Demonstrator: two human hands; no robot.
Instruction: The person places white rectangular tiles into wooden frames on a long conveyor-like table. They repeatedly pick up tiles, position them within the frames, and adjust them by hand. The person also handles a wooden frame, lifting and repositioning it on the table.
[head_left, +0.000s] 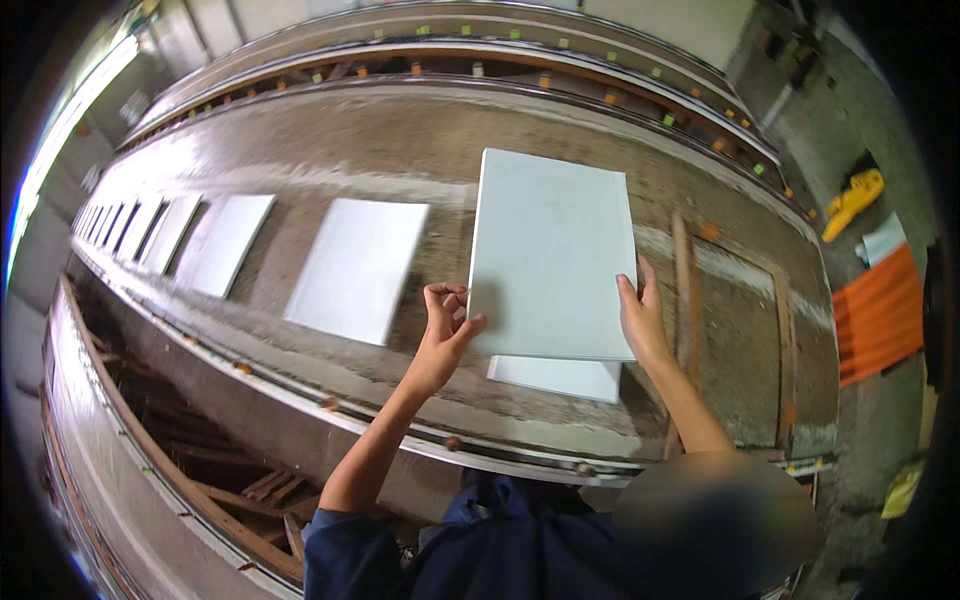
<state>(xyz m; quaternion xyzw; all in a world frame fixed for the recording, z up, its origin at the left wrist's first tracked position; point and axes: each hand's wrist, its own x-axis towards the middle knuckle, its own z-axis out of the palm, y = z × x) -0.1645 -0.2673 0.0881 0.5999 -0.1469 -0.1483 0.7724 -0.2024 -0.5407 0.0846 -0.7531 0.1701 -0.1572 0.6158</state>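
Observation:
A white rectangular stack of paper or thin panel [555, 255] is held up above the long table, its thin edges showing along the left side and bottom. My left hand [446, 328] grips its lower left edge, thumb at the front and fingers curled beside it. At its lower right edge, my right hand [645, 308] holds on with the thumb on the near face. Beneath it, partly hidden, another white sheet-like piece [560, 377] lies on the table. To the left rests a similar white piece [358, 270], flat on the surface.
Further white pieces [230, 245] run in a row toward the far left of the long brown table [380, 130]. A wooden frame [783, 340] lies at the right. Parallel long tables stand beyond and at near left. Orange material [880, 315] and a yellow object [853, 203] are at far right.

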